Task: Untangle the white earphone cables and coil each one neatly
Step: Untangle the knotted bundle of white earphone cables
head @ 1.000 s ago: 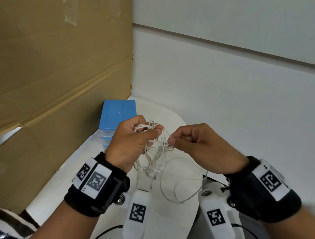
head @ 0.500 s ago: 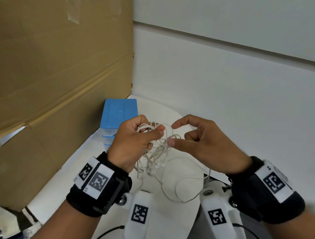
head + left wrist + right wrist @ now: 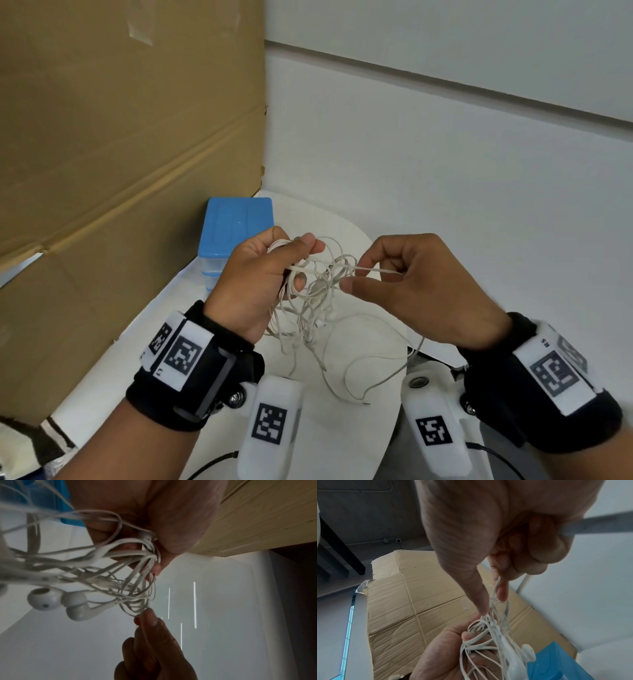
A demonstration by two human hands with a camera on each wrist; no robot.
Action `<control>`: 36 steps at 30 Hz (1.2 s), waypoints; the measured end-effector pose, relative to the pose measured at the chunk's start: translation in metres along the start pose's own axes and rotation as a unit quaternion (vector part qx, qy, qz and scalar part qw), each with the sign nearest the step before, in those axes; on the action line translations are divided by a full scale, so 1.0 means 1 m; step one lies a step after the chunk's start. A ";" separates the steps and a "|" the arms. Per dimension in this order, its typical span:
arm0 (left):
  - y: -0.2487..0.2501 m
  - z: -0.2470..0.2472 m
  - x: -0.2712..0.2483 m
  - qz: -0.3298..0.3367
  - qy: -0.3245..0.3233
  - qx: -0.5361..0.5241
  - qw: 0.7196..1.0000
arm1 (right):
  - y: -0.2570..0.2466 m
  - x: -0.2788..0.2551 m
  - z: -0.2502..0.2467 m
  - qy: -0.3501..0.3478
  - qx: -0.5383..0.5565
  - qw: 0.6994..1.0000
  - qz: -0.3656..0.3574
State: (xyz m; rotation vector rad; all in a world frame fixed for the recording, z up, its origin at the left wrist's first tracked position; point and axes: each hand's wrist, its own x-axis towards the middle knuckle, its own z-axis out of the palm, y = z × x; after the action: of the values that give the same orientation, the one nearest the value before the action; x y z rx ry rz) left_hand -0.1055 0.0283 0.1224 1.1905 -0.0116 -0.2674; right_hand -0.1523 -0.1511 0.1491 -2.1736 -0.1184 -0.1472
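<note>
A tangle of white earphone cables (image 3: 318, 291) hangs in the air between my hands above the white table (image 3: 356, 442). My left hand (image 3: 294, 260) grips the bunched loops in its curled fingers and thumb. My right hand (image 3: 358, 272) pinches one flat strand that runs taut across to the left hand. Loose cable ends droop onto the table (image 3: 376, 363). In the left wrist view the bundle (image 3: 111, 572) fans out from my left hand, with two earbuds (image 3: 44, 599) dangling below it. The right wrist view shows the pinched strand (image 3: 496, 588) leading down to the bundle (image 3: 488, 642).
A clear plastic box with a blue lid (image 3: 236, 226) stands at the back of the table, just behind my left hand. A cardboard sheet (image 3: 120, 154) walls off the left side. A white wall (image 3: 445, 171) closes the back and right.
My right hand let go of the tangle and spread its fingers, then pinched one strand and drew it to the right. The left hand kept its grip on the bundle.
</note>
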 end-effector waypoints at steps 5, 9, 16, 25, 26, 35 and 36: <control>0.000 0.000 -0.001 -0.004 -0.014 0.001 1.000 | -0.002 0.001 0.001 0.016 0.007 1.000 0.003; 0.002 -0.003 0.000 -0.007 -0.017 0.022 1.000 | -0.004 0.003 -0.003 0.016 0.033 0.999 0.018; 0.001 -0.005 0.004 -0.023 -0.017 -0.016 0.999 | -0.005 0.001 -0.011 0.017 0.030 0.999 0.032; 0.000 -0.008 0.007 -0.052 -0.032 -0.062 0.996 | -0.011 0.003 -0.012 0.025 0.158 0.987 0.011; 0.000 -0.009 0.007 -0.054 -0.034 -0.065 0.996 | -0.009 0.004 -0.012 0.024 0.158 0.987 0.014; 0.000 -0.010 0.009 -0.050 -0.022 -0.052 0.997 | -0.003 0.007 -0.008 0.049 0.098 0.994 0.016; 0.000 -0.010 0.009 -0.048 -0.021 -0.049 0.997 | -0.002 0.007 -0.007 0.051 0.099 0.994 0.016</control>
State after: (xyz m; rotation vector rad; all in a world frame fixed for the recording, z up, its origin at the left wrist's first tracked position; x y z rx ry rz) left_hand -0.0950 0.0357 0.1176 1.0888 0.0221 -0.3733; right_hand -0.1463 -0.1555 0.1561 -1.9658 -0.0378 -0.2187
